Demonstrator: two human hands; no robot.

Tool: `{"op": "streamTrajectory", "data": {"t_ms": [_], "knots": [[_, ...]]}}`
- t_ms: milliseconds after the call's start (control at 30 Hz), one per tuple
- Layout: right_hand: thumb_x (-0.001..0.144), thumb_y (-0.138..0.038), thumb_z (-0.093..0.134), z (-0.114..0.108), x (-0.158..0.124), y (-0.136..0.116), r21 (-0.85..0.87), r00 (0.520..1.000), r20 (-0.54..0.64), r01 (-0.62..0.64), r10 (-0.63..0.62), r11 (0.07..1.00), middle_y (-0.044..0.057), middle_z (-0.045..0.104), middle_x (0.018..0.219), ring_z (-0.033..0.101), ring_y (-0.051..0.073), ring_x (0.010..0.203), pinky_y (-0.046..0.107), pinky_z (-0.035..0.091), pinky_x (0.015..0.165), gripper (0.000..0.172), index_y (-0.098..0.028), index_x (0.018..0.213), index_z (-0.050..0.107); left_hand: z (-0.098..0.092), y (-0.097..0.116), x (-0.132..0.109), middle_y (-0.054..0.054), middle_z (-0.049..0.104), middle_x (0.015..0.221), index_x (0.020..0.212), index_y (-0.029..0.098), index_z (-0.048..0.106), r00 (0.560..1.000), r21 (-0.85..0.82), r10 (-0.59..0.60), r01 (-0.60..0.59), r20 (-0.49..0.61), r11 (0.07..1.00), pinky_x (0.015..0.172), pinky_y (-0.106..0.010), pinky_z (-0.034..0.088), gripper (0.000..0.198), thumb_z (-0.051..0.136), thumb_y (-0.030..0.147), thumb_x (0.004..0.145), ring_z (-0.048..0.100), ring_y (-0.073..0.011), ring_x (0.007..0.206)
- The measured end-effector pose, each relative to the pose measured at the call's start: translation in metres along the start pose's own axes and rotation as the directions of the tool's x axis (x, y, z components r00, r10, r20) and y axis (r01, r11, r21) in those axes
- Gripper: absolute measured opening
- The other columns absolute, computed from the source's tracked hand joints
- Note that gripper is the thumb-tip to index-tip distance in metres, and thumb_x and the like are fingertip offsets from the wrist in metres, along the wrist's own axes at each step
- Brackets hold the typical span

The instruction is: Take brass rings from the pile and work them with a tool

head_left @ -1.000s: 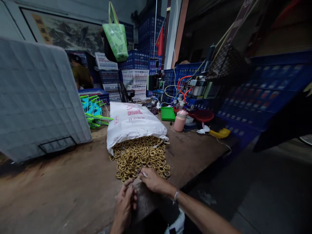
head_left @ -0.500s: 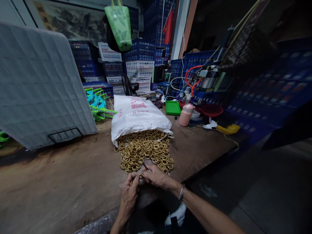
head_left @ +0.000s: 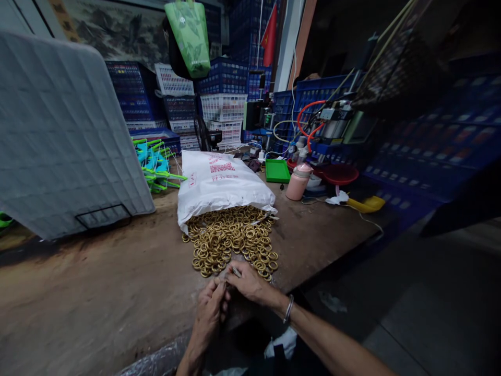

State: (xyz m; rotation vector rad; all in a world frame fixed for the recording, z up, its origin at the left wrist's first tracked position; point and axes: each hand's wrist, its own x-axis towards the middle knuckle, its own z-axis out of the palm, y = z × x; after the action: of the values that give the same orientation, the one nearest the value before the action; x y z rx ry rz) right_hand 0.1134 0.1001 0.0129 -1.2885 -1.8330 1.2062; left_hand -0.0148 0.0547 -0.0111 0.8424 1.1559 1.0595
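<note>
A heap of gold-coloured metal rings (head_left: 230, 237) spills from the mouth of a white printed sack (head_left: 225, 183) onto the table. Just in front of the heap, my left hand (head_left: 211, 303) is closed in a pinch, its fingertips meeting those of the other hand. The ring between its fingers is mostly hidden now. My right hand (head_left: 248, 282), with a bracelet on the wrist, is closed around a slim metal tool (head_left: 236, 271). Only a short grey length of that tool shows, so its kind is unclear.
A large grey ribbed panel (head_left: 70, 136) stands on the left, beside green and blue plastic pieces (head_left: 156, 164). Behind the sack are stacked crates (head_left: 223, 107). To the right stand a green tray (head_left: 277, 171), a pink bottle (head_left: 299, 183) and a yellow scoop (head_left: 367, 204).
Both hands stay together in front of the heap. The tool in my right hand has tilted, and the ring glimpsed at my left fingers is now covered. The view has shifted slightly.
</note>
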Motion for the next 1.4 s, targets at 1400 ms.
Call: {"op": "streamTrajectory", "data": {"t_ms": [1400], "knots": [[0.066, -0.009, 0.041, 0.009, -0.01, 0.008, -0.655, 0.992, 0.109, 0.122, -0.066, 0.745, 0.004, 0.059, 0.073, 0.05, 0.015, 0.064, 0.024, 0.027, 0.057, 0.025, -0.017, 0.088, 0.05, -0.005, -0.005, 0.001, 0.009, 0.041, 0.043, 0.066, 0.018, 0.045, 0.999, -0.136, 0.025, -0.028, -0.027, 0.99, 0.032, -0.013, 0.017, 0.034, 0.057, 0.05, 0.068, 0.027, -0.0019, 0.032]]}}
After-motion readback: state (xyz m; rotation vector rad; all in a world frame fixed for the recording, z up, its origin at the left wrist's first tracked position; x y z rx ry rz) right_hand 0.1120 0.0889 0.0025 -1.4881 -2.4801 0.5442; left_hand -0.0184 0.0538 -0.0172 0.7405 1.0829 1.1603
